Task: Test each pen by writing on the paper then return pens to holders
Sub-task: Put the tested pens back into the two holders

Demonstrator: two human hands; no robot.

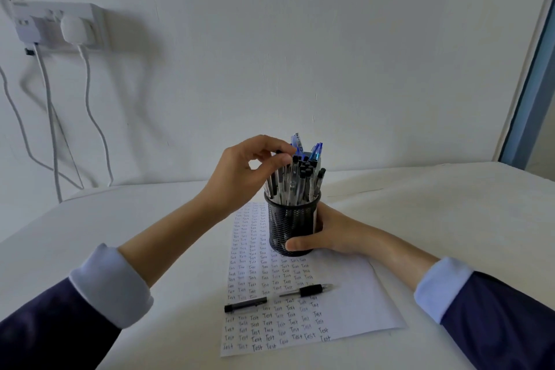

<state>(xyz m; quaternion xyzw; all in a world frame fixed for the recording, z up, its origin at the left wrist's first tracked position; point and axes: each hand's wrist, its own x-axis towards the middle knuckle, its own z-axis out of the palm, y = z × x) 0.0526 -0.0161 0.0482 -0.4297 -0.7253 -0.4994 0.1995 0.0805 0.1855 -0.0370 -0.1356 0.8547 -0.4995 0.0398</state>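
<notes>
A black mesh pen holder (289, 225) stands on the upper part of the paper (345, 303), packed with several black-capped pens (300, 180) and a few blue ones (315, 152). My right hand (327, 233) is wrapped around the holder's lower right side. My left hand (246, 171) hovers over the holder's left rim, thumb and fingertips pinched on the top of a black-capped pen still standing in it. The paper carries rows of the handwritten word "Test". An uncapped black pen (309, 290) and its cap (246, 305) lie end to end across the sheet.
The white cloth-covered table (435, 219) stretches around the paper on both sides. A wall socket (60, 24) with a plug and hanging white cables (90, 99) sits at the far left. A door frame (528, 84) edges the right.
</notes>
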